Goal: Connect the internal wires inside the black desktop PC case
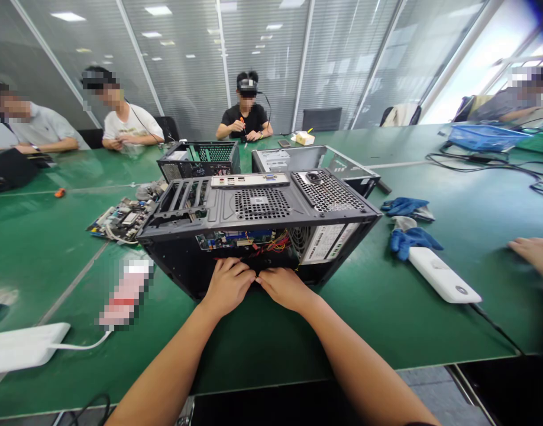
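A black computer case (218, 216) stands in front of me, its vented panel facing up and its open side towards me. Inside it show a blue circuit board (236, 238), red and yellow wires (278, 241) and a labelled power supply (327, 244). My left hand (229, 285) and my right hand (281, 287) meet at the lower part of this open side. Their fingers are curled and the fingertips almost touch. Whatever lies between them, perhaps a cable end, is too small and hidden to tell.
Left of the case lie a bare motherboard (126, 219), a phone (126, 296) and a white power bank (25, 348). Blue gloves (413, 239) and another power bank (442, 275) lie on the right, near another person's hand (535, 254). Two more cases (200, 157) stand behind.
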Motion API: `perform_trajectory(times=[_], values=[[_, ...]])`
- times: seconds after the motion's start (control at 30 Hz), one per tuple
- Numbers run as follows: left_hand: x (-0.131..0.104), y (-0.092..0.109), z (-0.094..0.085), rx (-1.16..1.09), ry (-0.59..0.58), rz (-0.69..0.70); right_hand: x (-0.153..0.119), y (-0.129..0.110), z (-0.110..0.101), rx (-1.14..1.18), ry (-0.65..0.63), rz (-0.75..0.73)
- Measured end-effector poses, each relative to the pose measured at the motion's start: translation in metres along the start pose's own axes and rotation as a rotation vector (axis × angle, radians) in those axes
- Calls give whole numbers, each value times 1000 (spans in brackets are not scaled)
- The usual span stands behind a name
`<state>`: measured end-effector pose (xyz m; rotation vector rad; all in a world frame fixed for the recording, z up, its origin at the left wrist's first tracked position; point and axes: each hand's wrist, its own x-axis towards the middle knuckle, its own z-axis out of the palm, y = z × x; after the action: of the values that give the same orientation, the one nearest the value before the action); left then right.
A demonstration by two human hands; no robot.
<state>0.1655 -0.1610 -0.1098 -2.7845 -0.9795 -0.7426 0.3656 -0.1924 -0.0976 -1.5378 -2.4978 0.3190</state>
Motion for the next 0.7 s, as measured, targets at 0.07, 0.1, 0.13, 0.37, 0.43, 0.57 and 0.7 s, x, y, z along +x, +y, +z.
perform_trajectory(times=[0.07, 0.1, 0.13, 0.37, 0.43, 0.57, 0.7], values=[[0, 0, 0, 4, -4, 2, 0, 0, 1, -6, 2, -2], [1, 0, 0, 4, -2, 5, 0, 0, 1, -9, 2, -5], [1, 0, 0, 3, 4, 9, 0, 0, 1, -13, 3, -7], [-1, 1, 0, -8, 28, 38, 0, 0, 0, -45, -8, -6], [-1, 0, 0, -4, 38, 49, 1, 0, 1, -46, -9, -6], [0, 1, -1, 13, 48, 37, 0, 0, 1, -36, -11, -6], [2, 3, -1, 27, 24, 4, 0, 1, 0, -28, 6, -19]])
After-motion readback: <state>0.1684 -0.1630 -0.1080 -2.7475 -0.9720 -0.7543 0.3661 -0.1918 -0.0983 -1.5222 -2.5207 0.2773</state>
